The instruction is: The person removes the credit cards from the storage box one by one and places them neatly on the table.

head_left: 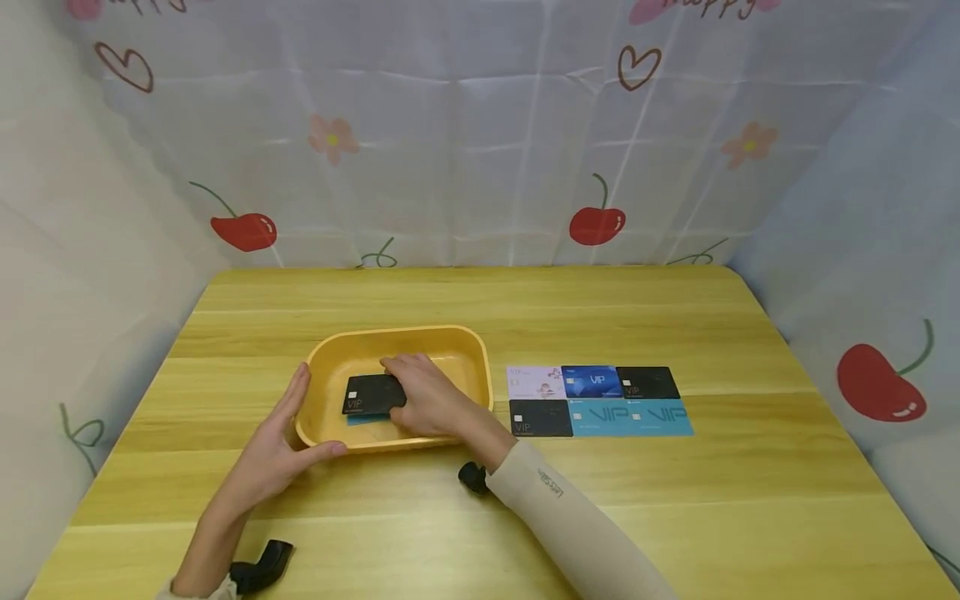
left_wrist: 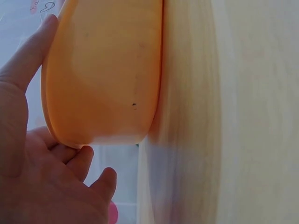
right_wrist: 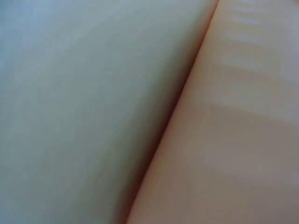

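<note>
Inside the yellow plastic tray [head_left: 397,333], my right hand [head_left: 431,396] pinches a black VIP card [head_left: 373,394] by its right edge. A blue card [head_left: 367,419] shows just below the black one; whether it is held too, I cannot tell. My left hand [head_left: 273,458] holds the tray by its near left corner, thumb at the front rim and fingers along the left end. The left wrist view shows the tray's outer wall [left_wrist: 103,70] between thumb and fingers. Only a blurred pale sleeve [right_wrist: 84,102] and skin fill the right wrist view.
Right of the tray, cards lie in two rows: a pink one [head_left: 535,383], a dark blue one [head_left: 592,382], two black ones [head_left: 647,383] and two light blue ones [head_left: 663,418]. Black wrist devices [head_left: 262,567] are on both wrists. A patterned curtain [head_left: 450,167] surrounds the wooden table [head_left: 750,500].
</note>
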Action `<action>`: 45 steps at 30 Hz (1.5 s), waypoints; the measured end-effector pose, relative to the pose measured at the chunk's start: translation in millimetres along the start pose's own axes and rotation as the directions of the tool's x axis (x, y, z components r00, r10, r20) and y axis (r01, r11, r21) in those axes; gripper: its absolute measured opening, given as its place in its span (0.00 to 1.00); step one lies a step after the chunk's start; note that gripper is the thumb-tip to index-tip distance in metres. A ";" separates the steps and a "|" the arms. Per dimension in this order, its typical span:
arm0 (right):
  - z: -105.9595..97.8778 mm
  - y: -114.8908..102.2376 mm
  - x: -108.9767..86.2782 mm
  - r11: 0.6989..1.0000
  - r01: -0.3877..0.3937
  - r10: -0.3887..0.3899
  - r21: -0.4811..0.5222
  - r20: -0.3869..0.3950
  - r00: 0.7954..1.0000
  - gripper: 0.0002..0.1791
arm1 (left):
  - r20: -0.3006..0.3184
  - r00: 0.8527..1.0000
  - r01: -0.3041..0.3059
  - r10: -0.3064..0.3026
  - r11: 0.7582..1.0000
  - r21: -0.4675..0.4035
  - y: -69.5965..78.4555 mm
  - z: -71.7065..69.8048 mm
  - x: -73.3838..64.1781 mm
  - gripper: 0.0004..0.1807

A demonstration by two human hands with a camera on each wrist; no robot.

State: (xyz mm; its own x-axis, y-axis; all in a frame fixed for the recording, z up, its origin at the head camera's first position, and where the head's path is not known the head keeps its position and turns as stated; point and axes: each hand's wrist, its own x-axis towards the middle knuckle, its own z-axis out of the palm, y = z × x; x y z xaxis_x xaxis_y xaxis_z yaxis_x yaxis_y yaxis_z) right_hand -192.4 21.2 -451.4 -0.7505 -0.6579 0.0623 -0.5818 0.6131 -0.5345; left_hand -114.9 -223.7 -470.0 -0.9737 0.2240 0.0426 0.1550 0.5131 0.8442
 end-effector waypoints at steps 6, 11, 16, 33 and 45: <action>-5.9 4.9 -5.6 0.994 0.028 -0.024 0.108 -0.042 0.999 0.37 | -0.001 1.000 0.004 -0.004 1.000 -0.001 1.0 1.3 0.3 0.61; -11.4 8.3 -10.1 0.984 0.031 -0.023 0.177 -0.051 0.998 0.36 | -0.002 1.000 0.003 -0.003 1.000 0.001 1.1 0.9 0.2 0.61; -19.4 10.3 -17.9 0.973 0.022 -0.009 0.231 -0.056 0.998 0.36 | -0.007 1.000 -0.004 0.004 1.000 0.005 0.9 0.7 -0.4 0.61; -52.4 13.6 -59.4 0.960 0.034 -0.014 0.277 -0.072 0.997 0.36 | -0.008 1.000 -0.015 0.015 1.000 0.028 0.9 2.5 -0.1 0.61; -65.5 23.9 -93.6 0.971 0.037 -0.020 0.235 -0.074 0.997 0.37 | -0.002 1.000 -0.011 0.011 1.000 0.020 1.3 2.2 -0.4 0.61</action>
State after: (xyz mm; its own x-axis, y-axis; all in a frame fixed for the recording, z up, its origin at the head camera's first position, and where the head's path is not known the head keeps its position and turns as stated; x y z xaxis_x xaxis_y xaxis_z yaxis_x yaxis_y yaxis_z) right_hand -156.6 126.1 -414.7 -0.7599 -0.6359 0.1351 -0.5190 0.4683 -0.7151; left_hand -114.0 -221.3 -470.0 -0.9722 0.2279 0.0528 0.1689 0.5275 0.8326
